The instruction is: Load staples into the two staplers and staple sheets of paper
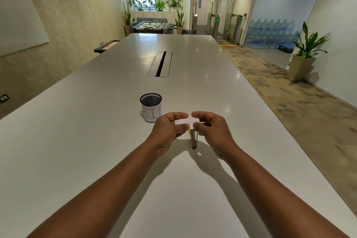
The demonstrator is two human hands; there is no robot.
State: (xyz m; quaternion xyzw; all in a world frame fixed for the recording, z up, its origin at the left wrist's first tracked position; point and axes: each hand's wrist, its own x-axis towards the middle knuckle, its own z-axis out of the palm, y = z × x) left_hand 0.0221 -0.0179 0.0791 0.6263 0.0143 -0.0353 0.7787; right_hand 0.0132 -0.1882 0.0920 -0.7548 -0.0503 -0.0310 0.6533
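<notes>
A small white piece of paper [187,121] is held above the white table [96,121] between both hands. My left hand [170,127] pinches its left end between thumb and fingers. My right hand [210,129] pinches its right end the same way. Below the paper, between the hands, a slim stapler [193,139] with a yellow tip lies on the table, partly hidden by the paper and my right fingers. No second stapler can be seen.
A black mesh cup [151,106] with a paper label reading "BIN" stands just beyond my left hand. A cable slot [160,63] sits in the table's middle. The table's right edge drops to carpeted floor.
</notes>
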